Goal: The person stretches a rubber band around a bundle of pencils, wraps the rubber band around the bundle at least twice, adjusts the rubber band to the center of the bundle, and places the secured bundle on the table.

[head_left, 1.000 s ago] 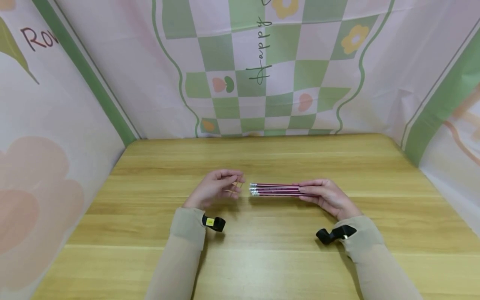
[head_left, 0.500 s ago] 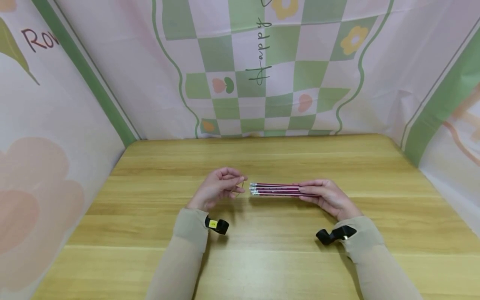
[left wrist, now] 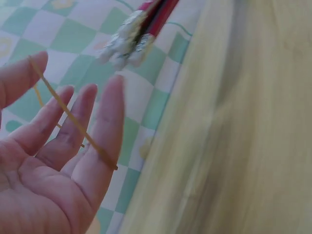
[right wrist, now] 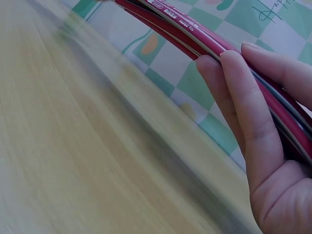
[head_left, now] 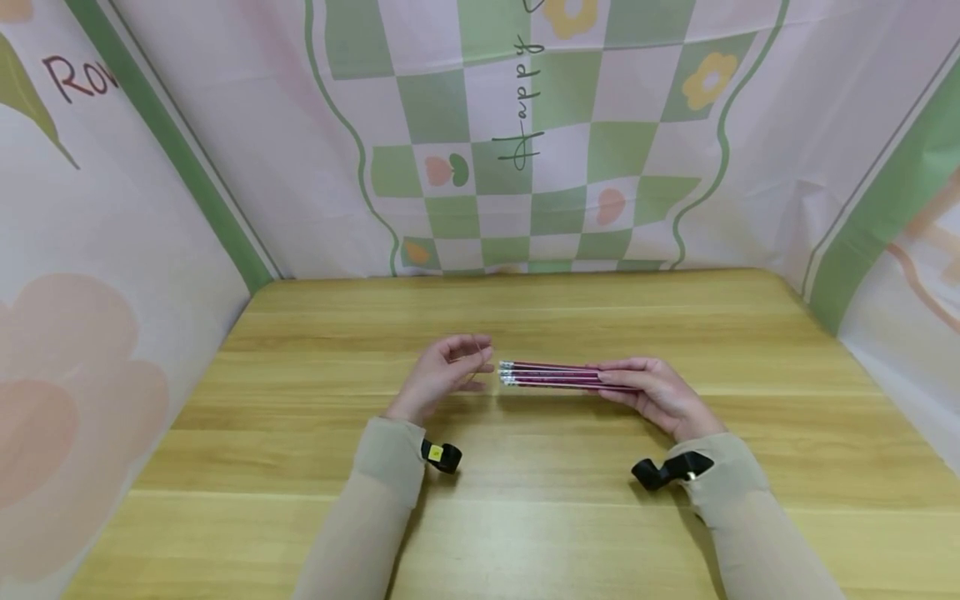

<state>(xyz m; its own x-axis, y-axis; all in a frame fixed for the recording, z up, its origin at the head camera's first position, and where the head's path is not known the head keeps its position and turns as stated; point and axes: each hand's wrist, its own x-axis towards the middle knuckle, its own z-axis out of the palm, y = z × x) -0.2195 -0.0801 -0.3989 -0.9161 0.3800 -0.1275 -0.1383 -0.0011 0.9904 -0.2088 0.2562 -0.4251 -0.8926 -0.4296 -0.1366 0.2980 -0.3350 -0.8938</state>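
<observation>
My left hand (head_left: 442,373) has a thin yellowish rubber band (left wrist: 68,113) looped over the thumb and fingers. In the left wrist view the fingers are spread and the band is stretched between them. A bundle of several dark red pencils (head_left: 551,376) lies level in my right hand (head_left: 660,396), held between thumb and fingers above the table. White erasers in silvery ferrules (left wrist: 127,41) point toward the left hand, just beyond its fingertips. Band and pencils are apart. The far ends of the pencils are hidden behind the right hand.
Beneath both hands is a wood-grain table (head_left: 525,517). A patterned cloth backdrop (head_left: 502,200) with green checks and flowers rises behind its far edge, and more printed cloth flanks the sides. Black camera straps (head_left: 442,456) sit at the wrists.
My left hand has shifted slightly right, closer to the eraser ends, and the band has changed position on its fingers. The pencil bundle has tilted up slightly; the right hand has hardly moved.
</observation>
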